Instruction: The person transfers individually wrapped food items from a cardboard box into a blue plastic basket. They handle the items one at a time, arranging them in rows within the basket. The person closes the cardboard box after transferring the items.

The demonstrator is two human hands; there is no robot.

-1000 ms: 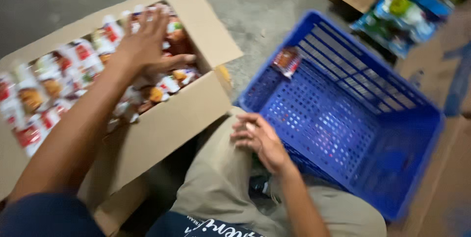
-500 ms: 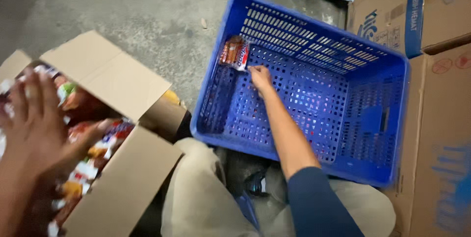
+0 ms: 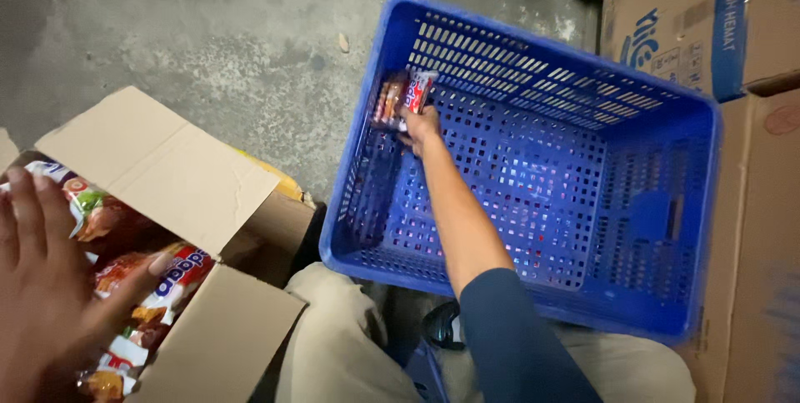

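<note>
— Two hands busy. Right hand (image 3: pixel 421 125) stretched into the blue crate (image 3: pixel 683 203), fingers closed around a red snack packet (image 3: pixel 408 96), pressing it upright against the far left corner wall.
— And the left hand (image 3: pixel 42 286)?
— Spread flat, fingers apart, resting on the packets in the open cardboard box (image 3: pixel 167 170) at the left. Gripping nothing, as far as visible.
— How far along?
— Barely begun, by the look of it. Only that single packet in the crate, perforated floor otherwise bare. Box crowded with red-and-white packets (image 3: pixel 167 286), so most left to move, probably.
— Anything else around?
— More cardboard cartons (image 3: pixel 750 228) just beside the crate on the right, grey concrete floor (image 3: pixel 208 36) beyond, knees in beige trousers (image 3: pixel 333 345) below.
</note>
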